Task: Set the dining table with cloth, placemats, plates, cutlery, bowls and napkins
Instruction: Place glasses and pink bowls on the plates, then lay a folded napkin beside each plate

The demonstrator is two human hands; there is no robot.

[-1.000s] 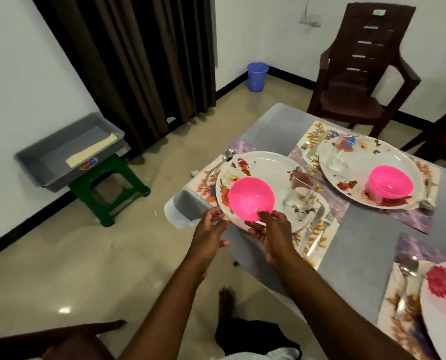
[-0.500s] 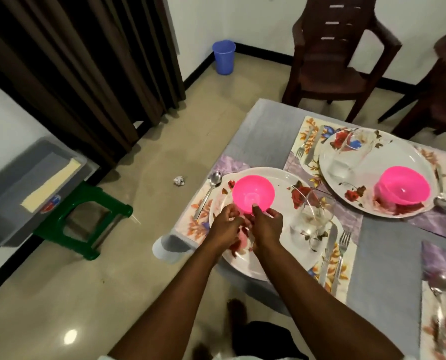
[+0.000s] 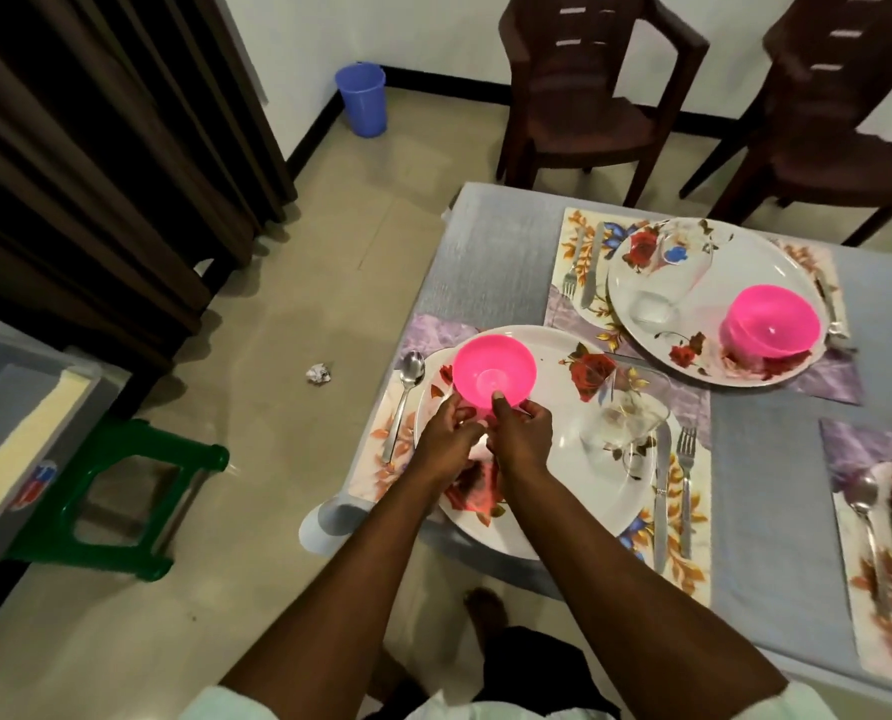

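Observation:
A pink bowl sits tilted on the far left part of a white floral plate, on a floral placemat over the grey tablecloth. My left hand and my right hand hold the bowl's near edge side by side; my right thumb lies over the rim inside the bowl. A spoon lies left of the plate. A glass stands on its right part, with a knife and a fork beyond.
A second setting behind has a plate, a pink bowl and a glass. A third setting shows at the right edge. Two brown chairs stand at the far side. A grey tray rests on a green stool to the left.
Both hands carried the pink bowl from the plate's near edge further onto the plate and closed together at its near rim. The view has tilted down over the table.

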